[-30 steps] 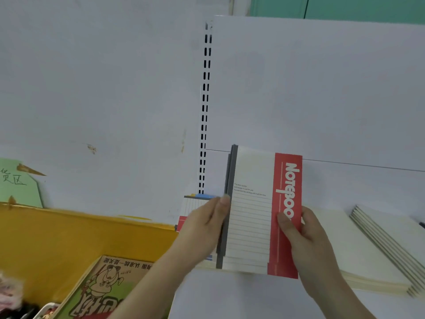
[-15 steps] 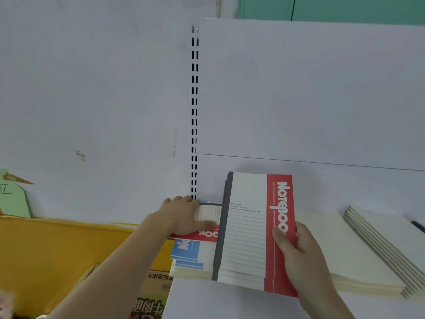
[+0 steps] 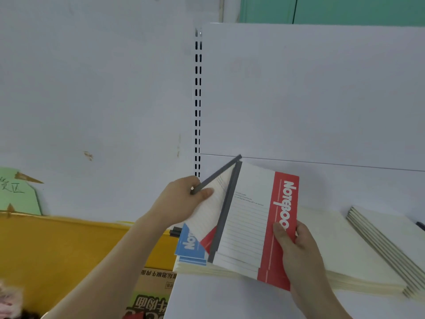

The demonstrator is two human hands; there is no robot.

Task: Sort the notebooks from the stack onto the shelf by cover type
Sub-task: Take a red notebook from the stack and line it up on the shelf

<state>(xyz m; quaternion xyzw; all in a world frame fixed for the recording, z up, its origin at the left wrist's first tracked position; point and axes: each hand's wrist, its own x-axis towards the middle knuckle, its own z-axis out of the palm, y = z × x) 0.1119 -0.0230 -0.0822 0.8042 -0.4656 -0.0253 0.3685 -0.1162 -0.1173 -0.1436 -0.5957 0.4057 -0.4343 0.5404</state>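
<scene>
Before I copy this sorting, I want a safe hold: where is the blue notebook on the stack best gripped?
Probably by its free left edge, coming from the left. The blue notebook lies flat on the cream stack, its right part covered by the red notebooks held in the left hand and right hand.

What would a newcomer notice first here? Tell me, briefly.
The red notebook, held mid-frame over the shelf by the right hand. The left hand pinches a second notebook tilted beside it, above a blue notebook lying on the stack.
</scene>
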